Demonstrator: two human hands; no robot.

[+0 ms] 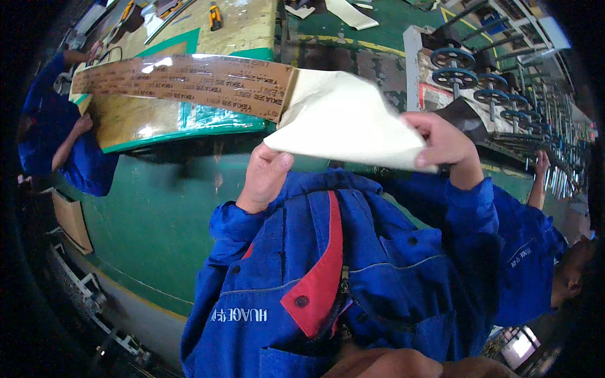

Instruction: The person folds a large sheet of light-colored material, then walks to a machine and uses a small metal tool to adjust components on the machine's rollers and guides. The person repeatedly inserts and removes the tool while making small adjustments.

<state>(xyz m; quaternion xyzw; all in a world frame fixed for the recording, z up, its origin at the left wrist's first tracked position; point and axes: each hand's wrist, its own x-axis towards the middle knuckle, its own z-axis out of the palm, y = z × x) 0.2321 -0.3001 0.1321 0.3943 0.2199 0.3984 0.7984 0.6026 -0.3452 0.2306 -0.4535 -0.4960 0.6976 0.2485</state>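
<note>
A cream-coloured flexible sheet (346,123) stretches between my hands, its right part raised and bent. My left hand (263,179) pinches the sheet's near left corner, thumb on top. At the sheet's right end my right hand (447,148) is closed on the edge, thumb below and fingers above. The sheet's left end meets a long curved strip covered in brown printed film (183,85); whether the two are joined I cannot tell. That strip runs left across the worktable (233,25).
Another person in blue (69,145) works at the table's left end. A second person (529,252) is close on my right. A yellow-black utility knife (215,17) lies on the table. A rack with blue wheels (454,77) stands at the right. Cream scraps (351,14) lie beyond.
</note>
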